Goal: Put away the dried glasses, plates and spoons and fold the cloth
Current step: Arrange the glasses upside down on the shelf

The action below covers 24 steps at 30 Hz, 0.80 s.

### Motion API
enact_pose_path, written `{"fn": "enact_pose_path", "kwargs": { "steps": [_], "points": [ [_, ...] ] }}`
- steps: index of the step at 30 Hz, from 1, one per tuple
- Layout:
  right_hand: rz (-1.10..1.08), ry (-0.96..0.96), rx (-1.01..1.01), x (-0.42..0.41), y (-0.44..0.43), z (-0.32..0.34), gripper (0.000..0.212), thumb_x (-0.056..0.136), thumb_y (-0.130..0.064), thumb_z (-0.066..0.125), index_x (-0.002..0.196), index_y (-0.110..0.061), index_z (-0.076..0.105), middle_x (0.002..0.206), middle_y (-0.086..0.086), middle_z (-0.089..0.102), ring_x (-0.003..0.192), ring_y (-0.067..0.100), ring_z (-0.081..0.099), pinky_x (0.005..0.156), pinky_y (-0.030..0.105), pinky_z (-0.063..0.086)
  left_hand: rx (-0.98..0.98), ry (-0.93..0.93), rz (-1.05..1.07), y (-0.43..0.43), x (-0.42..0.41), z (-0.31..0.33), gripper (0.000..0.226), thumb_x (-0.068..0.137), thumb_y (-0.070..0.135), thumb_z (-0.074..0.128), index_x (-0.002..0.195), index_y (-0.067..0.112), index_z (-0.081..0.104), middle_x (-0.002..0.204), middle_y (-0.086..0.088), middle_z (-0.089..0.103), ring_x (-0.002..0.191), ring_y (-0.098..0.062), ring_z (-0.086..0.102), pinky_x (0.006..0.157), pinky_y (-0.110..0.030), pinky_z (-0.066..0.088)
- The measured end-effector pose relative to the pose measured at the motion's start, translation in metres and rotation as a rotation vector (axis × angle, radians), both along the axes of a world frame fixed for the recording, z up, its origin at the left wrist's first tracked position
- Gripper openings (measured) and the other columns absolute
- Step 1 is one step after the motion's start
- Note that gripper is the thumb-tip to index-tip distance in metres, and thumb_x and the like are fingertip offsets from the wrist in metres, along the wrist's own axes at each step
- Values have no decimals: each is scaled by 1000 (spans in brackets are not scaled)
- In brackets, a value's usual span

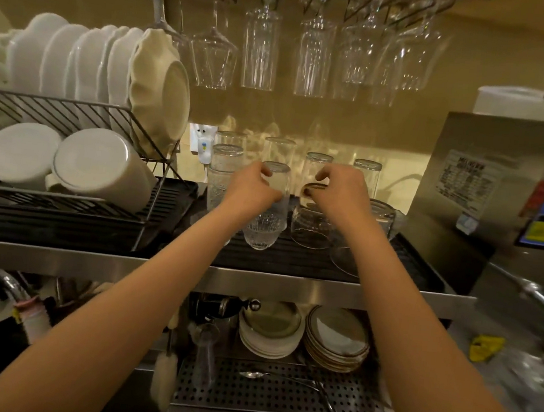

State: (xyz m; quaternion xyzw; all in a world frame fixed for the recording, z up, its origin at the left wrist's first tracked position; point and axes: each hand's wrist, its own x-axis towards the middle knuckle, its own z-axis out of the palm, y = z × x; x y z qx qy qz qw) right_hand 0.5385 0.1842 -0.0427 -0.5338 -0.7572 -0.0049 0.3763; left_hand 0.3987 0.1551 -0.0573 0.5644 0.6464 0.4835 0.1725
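Note:
My left hand (253,184) grips a tall clear glass (267,225) standing upside down on the black ribbed mat (292,261) of the upper shelf. My right hand (338,192) curls its fingers over the base of a short round glass (310,223), also upside down, right beside the tall one. More inverted glasses (227,158) stand behind them on the same mat. Two stacks of plates (335,341) sit on the lower shelf. A spoon (254,374) and other cutlery lie on the perforated metal tray (279,396) below. I see no cloth.
A wire dish rack (73,120) with white plates and bowls fills the upper left. Stemmed glasses (261,48) hang overhead from a rail. A steel machine (484,193) stands close on the right. A metal shelf edge (224,277) runs under my forearms.

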Motion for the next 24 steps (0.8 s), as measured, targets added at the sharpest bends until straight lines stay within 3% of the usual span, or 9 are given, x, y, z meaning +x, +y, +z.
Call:
{"fn": "enact_pose_path", "kwargs": {
  "steps": [4,8,13,15,18,21,24],
  "points": [
    [-63,-42,-27,35,2,1,21,83,-10,60,102,-3,67,109,17,64,101,32,58,84,35,47,1,-28,-72,9,30,0,42,79,8,68,117,8,51,88,-2,52,87,-21,54,83,-37,50],
    [-36,-50,-97,65,6,-6,37,81,-23,65,114,-5,61,116,16,61,108,30,55,88,37,46,-3,17,-92,21,54,-6,48,79,10,69,121,8,46,95,-2,55,84,-17,55,72,-29,49],
    [28,-4,-227,86,15,-17,58,74,-37,73,120,-8,53,117,14,58,105,27,54,79,31,44,-43,68,-71,40,72,-17,68,72,11,76,129,6,39,123,-15,55,110,-29,55,92,-41,49],
    [57,-17,-279,90,20,-21,70,70,-38,77,126,-9,46,123,13,56,111,27,53,85,33,45,-59,89,-85,47,74,-19,84,69,13,79,139,8,33,133,-15,48,119,-29,50,99,-39,45],
    [110,44,-321,93,23,-27,80,66,-36,80,132,-10,41,129,11,53,116,26,50,92,32,42,-52,97,-98,56,72,-22,89,68,17,80,142,14,31,138,-13,44,123,-29,46,98,-37,43],
    [106,115,-267,93,24,-30,80,61,-37,83,127,-10,48,123,9,57,113,23,53,91,29,43,-43,120,-91,63,71,-23,84,70,20,79,140,15,34,137,-13,46,121,-28,48,99,-38,44],
    [78,193,-230,95,24,-26,72,57,-38,85,118,-12,56,105,4,60,101,19,56,83,26,46,-13,156,-75,67,69,-27,79,67,21,80,136,14,41,131,-10,53,116,-24,52,94,-33,46]
  ]
}}
